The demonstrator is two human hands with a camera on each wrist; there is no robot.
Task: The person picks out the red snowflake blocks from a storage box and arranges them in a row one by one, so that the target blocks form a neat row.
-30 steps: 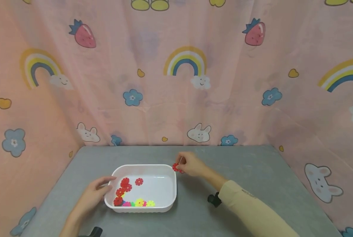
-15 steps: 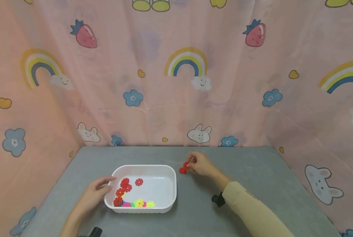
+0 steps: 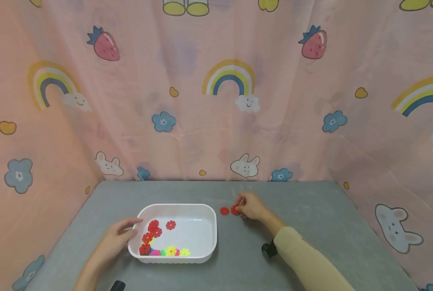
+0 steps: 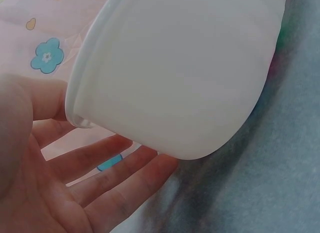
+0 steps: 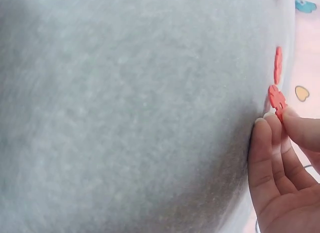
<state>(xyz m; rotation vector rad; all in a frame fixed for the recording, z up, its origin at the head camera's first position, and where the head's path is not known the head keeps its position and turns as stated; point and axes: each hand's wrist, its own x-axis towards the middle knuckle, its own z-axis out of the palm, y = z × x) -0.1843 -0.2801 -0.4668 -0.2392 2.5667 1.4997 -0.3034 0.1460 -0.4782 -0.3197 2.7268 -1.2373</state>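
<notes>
A white plastic tray (image 3: pixel 198 232) sits on the grey table, seen from its outer side in the left wrist view (image 4: pixel 180 68). My left hand (image 3: pixel 111 241) grips its left end, thumb at the rim and fingers against the outer wall. Right of the tray, my right hand (image 3: pixel 253 207) pinches a red snowflake disc (image 3: pixel 234 210) low over the tabletop. In the right wrist view this pinched disc (image 5: pixel 276 97) is tilted between thumb and fingertips. Just left of it a second red disc (image 3: pixel 224 211) lies on the table.
Inside the tray, red discs (image 3: pixel 153 225) lie along the left side, with yellow discs (image 3: pixel 171 251) and pink, green and blue ones at the front. Grey tabletop (image 3: pixel 311 218) extends right of the tray. A pink patterned curtain (image 3: pixel 187 149) hangs behind the table.
My right hand has moved right, away from the tray's right rim, and lower. One red disc now lies on the table, apart from the hand. The left hand has kept its place.
</notes>
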